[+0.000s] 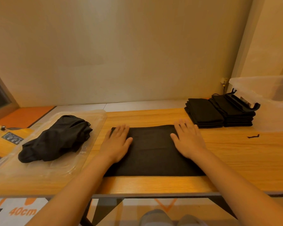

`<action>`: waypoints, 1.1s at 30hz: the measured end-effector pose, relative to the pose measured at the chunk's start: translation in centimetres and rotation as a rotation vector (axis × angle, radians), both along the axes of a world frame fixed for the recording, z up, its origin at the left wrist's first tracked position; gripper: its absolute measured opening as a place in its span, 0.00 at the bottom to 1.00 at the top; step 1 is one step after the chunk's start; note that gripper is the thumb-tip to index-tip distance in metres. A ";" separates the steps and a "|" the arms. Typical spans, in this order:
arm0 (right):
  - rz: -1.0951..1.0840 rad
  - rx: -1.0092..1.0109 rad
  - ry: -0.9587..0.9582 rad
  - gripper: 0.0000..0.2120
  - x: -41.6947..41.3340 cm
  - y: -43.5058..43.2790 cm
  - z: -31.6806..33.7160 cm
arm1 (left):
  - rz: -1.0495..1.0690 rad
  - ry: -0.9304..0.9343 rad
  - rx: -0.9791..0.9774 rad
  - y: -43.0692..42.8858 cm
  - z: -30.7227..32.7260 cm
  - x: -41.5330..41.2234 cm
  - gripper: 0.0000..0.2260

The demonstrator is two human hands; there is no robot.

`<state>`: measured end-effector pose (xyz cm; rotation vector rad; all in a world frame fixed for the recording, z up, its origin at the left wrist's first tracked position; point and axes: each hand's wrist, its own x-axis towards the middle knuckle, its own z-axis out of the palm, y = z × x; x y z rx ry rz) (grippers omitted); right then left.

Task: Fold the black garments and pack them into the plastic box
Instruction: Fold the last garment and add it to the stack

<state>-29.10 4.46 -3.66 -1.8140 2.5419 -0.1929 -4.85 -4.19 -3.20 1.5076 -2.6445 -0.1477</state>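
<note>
A black garment (152, 150) lies flat as a rectangle on the wooden table (235, 157) in front of me. My left hand (117, 141) presses flat on its left edge with straight fingers. My right hand (187, 138) presses flat on its right part, fingers spread. A crumpled heap of black garments (59, 137) sits on a clear plastic lid (91, 128) at the left. Two stacks of folded black garments (219, 114) stand at the back right, beside the clear plastic box (271, 101).
A black hanger clip (243, 101) rests on top of the right stack. A small black scrap (253, 136) lies on the table to the right. A yellow device with knobs (0, 132) sits at the far left. The table's front edge runs just below my forearms.
</note>
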 end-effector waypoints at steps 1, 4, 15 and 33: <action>0.083 -0.019 -0.018 0.28 0.9 0.6 0.3 | -0.052 0.050 -0.013 1.5 0.3 -0.8 0.26; 0.339 0.097 -0.086 0.27 3.2 2.8 0.2 | -0.164 0.139 0.051 6.0 -0.2 -2.8 0.28; 0.082 0.294 -0.072 0.32 4.6 10.4 1.1 | -0.338 0.021 0.184 4.0 0.0 0.1 0.27; 0.120 0.351 -0.087 0.34 7.2 8.8 0.8 | -0.008 -0.043 0.211 4.4 0.4 -0.7 0.32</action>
